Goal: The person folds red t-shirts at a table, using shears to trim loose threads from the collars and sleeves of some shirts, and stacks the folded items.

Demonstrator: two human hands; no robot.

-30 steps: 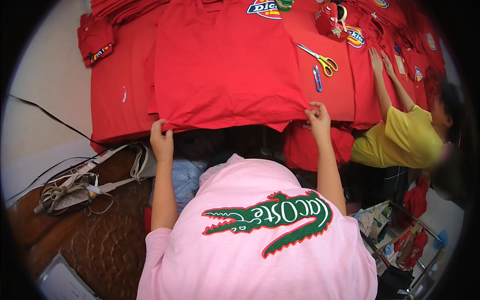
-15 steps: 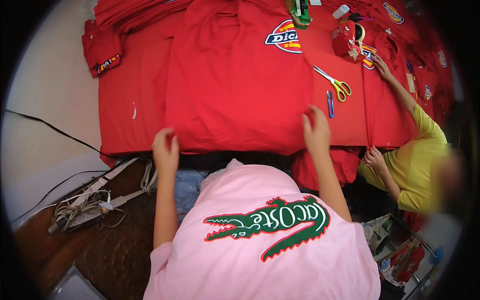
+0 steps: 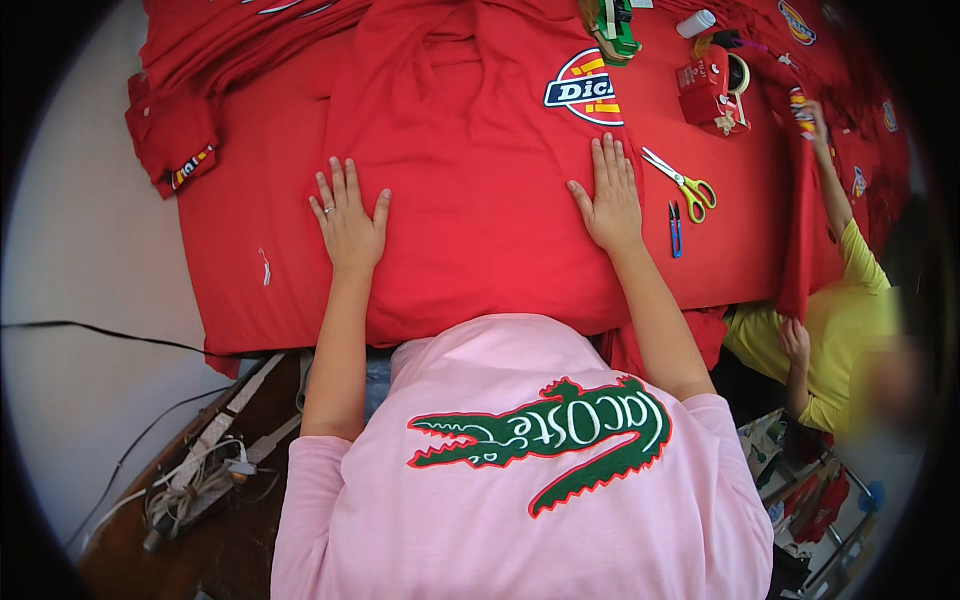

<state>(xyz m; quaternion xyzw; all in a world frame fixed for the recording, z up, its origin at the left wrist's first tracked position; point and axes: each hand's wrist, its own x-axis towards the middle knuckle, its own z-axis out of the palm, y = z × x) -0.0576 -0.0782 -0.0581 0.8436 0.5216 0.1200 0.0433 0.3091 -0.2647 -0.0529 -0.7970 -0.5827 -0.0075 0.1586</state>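
Note:
A red shirt [image 3: 470, 220] lies spread over the red-covered table in front of me, a round blue, white and yellow logo patch [image 3: 590, 90] on its upper right. My left hand [image 3: 350, 222] rests flat on the shirt's left edge, fingers spread, with a ring on one finger. Flat on the right edge lies my right hand [image 3: 611, 205], its fingers pointing away from me and the thumb apart. Neither hand grips anything. Right of my right hand are scissors with yellow-green handles [image 3: 690, 190] and small blue thread snips [image 3: 675, 232].
Folded red garments [image 3: 230, 40] are piled at the far left. A green tape dispenser [image 3: 615, 30], a white spool [image 3: 695, 23] and a red box with tape [image 3: 708, 90] stand at the back right. A co-worker in a yellow shirt [image 3: 820, 330] handles red cloth at right. Tangled cables [image 3: 200, 485] lie lower left.
Both my hands have moved forward from the shirt's near edge and now lie flat on it. The co-worker has raised a red garment. The view has shifted slightly.

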